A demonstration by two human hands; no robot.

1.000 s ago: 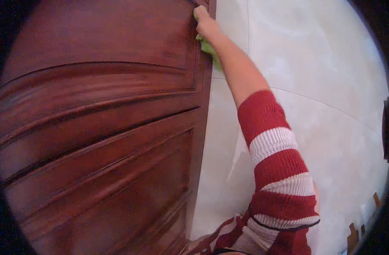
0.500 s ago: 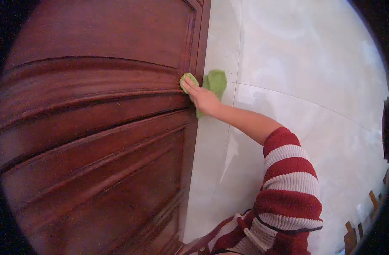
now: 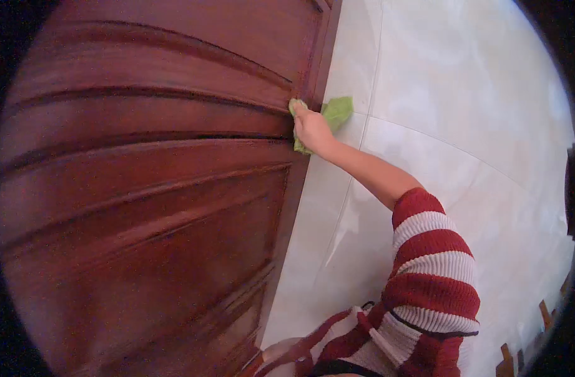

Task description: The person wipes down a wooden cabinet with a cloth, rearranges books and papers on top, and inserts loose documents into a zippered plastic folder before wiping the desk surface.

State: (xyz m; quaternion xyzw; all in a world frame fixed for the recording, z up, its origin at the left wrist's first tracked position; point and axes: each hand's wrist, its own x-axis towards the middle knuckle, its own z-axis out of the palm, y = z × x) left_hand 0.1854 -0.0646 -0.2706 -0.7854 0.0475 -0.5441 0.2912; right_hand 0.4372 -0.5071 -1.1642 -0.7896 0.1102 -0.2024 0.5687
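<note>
Right hand around cloth, flap rightward

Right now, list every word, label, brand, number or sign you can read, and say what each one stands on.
None can be read: no lettering shows on the reddish-brown panelled wood, the green cloth in the right hand, the striped sleeve or the pale tiles.
The dark shapes at the right edge are too unclear to tell.
</note>
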